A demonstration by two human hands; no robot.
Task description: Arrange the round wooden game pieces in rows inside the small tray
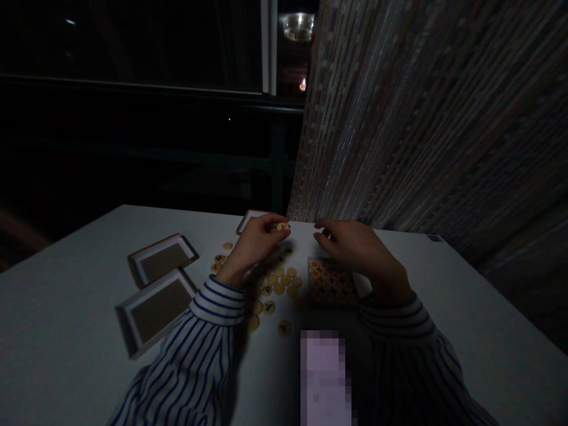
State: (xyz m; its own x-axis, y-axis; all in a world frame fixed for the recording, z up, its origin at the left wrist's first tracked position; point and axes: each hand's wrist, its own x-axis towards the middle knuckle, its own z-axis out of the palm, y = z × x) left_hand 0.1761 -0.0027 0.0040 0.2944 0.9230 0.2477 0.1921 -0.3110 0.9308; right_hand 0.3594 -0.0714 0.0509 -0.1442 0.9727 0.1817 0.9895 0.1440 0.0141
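My left hand point(261, 241) is closed on a round xiangqi piece point(283, 227) with a red character, held between thumb and fingers above the table. Across a short gap, my right hand point(350, 241) has its thumb and fingers apart, with nothing visible between them. Below the right hand lies a box of xiangqi pieces point(331, 285), set in rows with red characters facing up. Loose xiangqi pieces point(278, 289) are scattered under and beside my left hand, some showing dark characters and others blank sides. My left forearm and hand hide part of the pile.
Two shallow box parts point(162, 260) lie at the left of the white table point(66, 307), one overlapping the other. Another shallow box point(249, 218) sits behind my left hand. A pixelated rectangle point(326, 378) covers the near edge. A string curtain point(377, 118) hangs behind the table.
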